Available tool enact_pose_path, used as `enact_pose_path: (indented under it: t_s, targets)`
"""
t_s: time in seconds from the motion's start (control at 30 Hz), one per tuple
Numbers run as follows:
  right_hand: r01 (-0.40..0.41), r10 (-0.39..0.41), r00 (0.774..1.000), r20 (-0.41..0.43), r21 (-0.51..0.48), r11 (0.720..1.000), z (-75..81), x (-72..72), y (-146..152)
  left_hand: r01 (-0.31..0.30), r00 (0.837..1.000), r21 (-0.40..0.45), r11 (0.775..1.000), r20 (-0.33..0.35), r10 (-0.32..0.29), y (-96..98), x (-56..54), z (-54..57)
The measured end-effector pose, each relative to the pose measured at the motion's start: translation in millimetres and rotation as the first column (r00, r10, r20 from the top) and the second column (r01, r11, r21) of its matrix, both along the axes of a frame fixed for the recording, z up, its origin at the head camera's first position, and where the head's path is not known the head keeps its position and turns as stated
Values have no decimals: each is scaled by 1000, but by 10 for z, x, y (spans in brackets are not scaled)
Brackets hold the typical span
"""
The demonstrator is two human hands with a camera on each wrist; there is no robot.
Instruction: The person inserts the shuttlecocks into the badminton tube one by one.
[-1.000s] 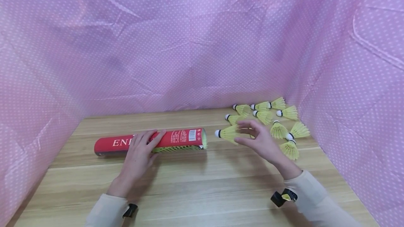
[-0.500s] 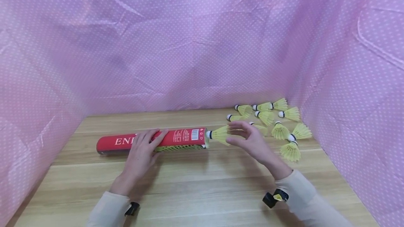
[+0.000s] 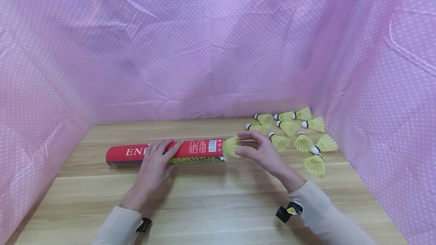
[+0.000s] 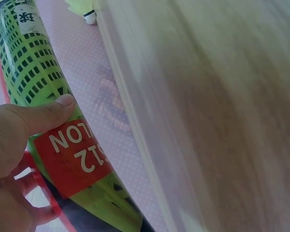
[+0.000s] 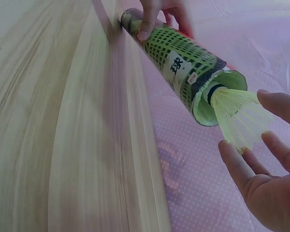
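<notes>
A red cylindrical shuttlecock tube (image 3: 197, 148) lies lengthwise over the wooden table, its mouth facing right. My left hand (image 3: 153, 165) grips it around the middle, the thumb (image 4: 53, 113) pressed along the side window, where yellow-green netting shows. With fingers and thumb around the skirt's wide end, my right hand (image 3: 263, 154) holds a yellow shuttlecock (image 3: 229, 146) at the mouth. In the right wrist view, the cork end of this shuttlecock (image 5: 237, 116) sits inside the tube's rim, while most of its skirt stays outside.
Several yellow shuttlecocks with white heads lie scattered at the table's back right, among them one (image 3: 279, 141) just beyond my right hand and another (image 3: 315, 164) farther right. Pink dotted cloth (image 3: 211, 48) walls the table (image 3: 211, 207) at the back and both sides.
My right hand has moved left with the shuttlecock, whose white head has passed from outside the tube into its mouth. My left hand keeps its hold on the tube.
</notes>
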State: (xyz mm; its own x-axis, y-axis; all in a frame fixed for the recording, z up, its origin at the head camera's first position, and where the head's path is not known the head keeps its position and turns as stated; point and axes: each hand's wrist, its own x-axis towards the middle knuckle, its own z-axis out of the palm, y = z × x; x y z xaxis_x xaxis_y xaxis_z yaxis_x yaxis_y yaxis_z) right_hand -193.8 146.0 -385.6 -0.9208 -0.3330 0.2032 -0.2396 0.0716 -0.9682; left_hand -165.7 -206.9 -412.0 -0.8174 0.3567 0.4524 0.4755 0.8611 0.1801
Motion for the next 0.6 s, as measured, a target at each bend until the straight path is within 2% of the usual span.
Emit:
enact_pose_path:
  t_s: [0.13, 0.4, 0.6]
  targets:
    - [-19, 19, 1000, -4, -5, 1000, -26, -19, -52, 0, 1000, 16, 1000, -4, 0, 14, 6, 4]
    - [1, 0, 1000, -6, 131, 991, -12, -29, -62, -11, 1000, 17, 1000, -4, 11, 31, 17, 27]
    - [-18, 19, 1000, -13, 133, 991, -3, -34, -63, -19, 1000, 13, 1000, -2, 19, 24, 19, 24]
